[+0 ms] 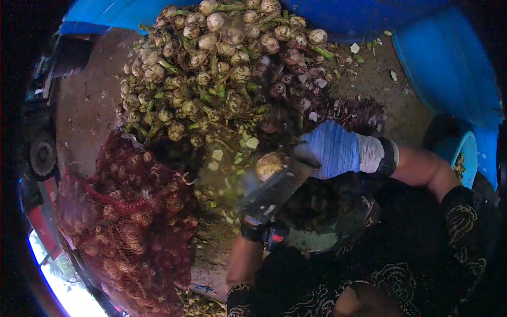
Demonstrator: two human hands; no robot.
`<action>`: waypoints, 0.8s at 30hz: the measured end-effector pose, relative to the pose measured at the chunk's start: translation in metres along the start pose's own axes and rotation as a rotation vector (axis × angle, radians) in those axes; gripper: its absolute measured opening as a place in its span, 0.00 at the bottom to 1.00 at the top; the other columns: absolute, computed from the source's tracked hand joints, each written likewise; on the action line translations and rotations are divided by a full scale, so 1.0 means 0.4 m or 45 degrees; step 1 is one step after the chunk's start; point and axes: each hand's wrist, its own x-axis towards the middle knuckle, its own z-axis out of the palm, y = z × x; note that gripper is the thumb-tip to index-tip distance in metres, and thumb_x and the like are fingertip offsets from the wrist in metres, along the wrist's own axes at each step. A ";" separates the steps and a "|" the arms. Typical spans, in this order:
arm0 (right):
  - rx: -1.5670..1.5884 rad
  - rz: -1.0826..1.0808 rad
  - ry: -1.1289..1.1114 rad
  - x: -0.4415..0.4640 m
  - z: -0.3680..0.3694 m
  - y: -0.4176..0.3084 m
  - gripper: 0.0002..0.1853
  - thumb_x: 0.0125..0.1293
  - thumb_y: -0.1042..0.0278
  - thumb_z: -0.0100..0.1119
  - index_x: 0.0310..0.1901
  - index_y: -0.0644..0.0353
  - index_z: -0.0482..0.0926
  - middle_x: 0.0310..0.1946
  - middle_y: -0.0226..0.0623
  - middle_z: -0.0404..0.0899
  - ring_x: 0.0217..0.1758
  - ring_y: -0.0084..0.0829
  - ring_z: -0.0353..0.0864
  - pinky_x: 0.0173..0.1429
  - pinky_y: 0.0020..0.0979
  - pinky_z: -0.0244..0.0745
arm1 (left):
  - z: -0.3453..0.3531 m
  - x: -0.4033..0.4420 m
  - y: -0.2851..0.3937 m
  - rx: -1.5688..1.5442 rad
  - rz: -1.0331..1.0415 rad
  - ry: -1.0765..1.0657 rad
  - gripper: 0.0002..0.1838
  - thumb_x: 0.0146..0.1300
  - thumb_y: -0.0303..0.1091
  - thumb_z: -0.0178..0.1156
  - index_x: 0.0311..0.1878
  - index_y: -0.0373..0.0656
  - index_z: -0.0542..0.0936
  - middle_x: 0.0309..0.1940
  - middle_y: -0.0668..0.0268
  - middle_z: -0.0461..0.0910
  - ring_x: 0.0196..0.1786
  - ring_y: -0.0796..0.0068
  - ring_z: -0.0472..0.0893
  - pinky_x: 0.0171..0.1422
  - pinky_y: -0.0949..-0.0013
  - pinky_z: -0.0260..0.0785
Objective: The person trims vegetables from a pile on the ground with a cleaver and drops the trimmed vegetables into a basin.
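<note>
My right hand (332,150), in a blue knit glove, is closed round the handle end of a wide dark blade (280,191). The blade slants down to the left, across the front of my left hand (251,185). That hand is gloved, blurred and partly hidden, with its fingers at the side of a round pale bulb (269,166). The bulb lies right at the blade's upper edge. Beyond both hands rises a heap of dirty bulbs with green stems (203,79).
A red mesh sack full of bulbs (132,232) stands at the left. Blue barrels (449,63) are at the upper right, near a light blue basin (469,158). Cut scraps (252,142) and dark peelings (359,113) lie on the ground. A wheel (43,157) shows at the far left.
</note>
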 end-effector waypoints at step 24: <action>1.849 0.708 0.403 -0.029 0.055 0.013 0.11 0.50 0.69 0.65 0.33 0.60 0.74 0.24 0.29 0.75 0.21 0.21 0.73 0.29 0.24 0.69 | 0.052 0.054 0.096 -1.262 0.226 0.243 0.38 0.50 0.63 0.53 0.57 0.44 0.67 0.56 0.57 0.68 0.59 0.54 0.67 0.61 0.46 0.61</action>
